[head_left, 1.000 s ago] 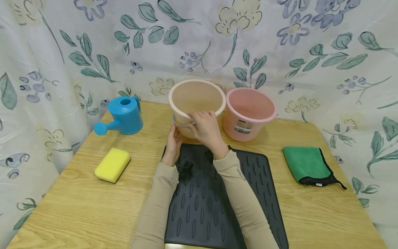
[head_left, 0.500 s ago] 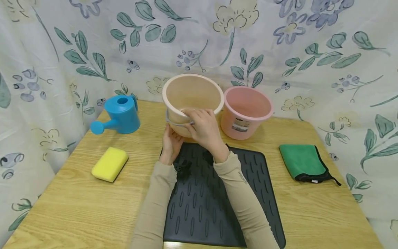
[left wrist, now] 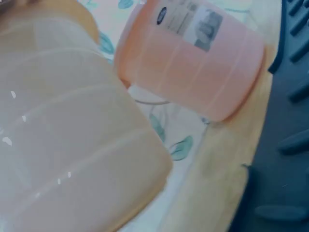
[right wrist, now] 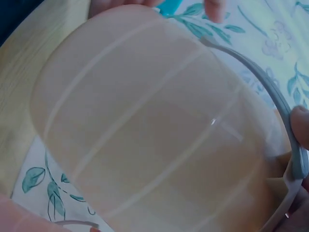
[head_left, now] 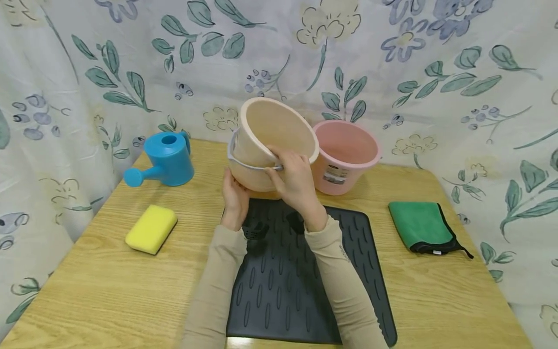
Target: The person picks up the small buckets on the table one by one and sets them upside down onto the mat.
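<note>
A beige plastic bucket [head_left: 250, 178] with a thin grey handle [head_left: 254, 166] hangs tilted above the table's back part. My right hand [head_left: 300, 183] grips its near rim, the thumb over the handle; in the right wrist view that thumb [right wrist: 300, 128] presses the handle [right wrist: 270, 89]. Low on the bucket's left side, my left hand [head_left: 235, 202] cups the base; some of its fingers are hidden behind the bucket. Inside, the bucket looks bare as far as it shows. Just to the right stands a pink bucket [head_left: 335, 169] with a label, upright on the table.
A black ridged mat [head_left: 279, 291] lies under my forearms. To the left are a blue watering can [head_left: 170, 162] and a yellow sponge [head_left: 151, 229]. A folded green cloth [head_left: 423, 227] with black edging lies on the right. Behind the wooden table [head_left: 144, 295] hangs a floral curtain [head_left: 270, 43].
The beige bucket has been raised off the table and tipped, its mouth turning to the right. My left hand has moved along with its base. The other things stay in place.
</note>
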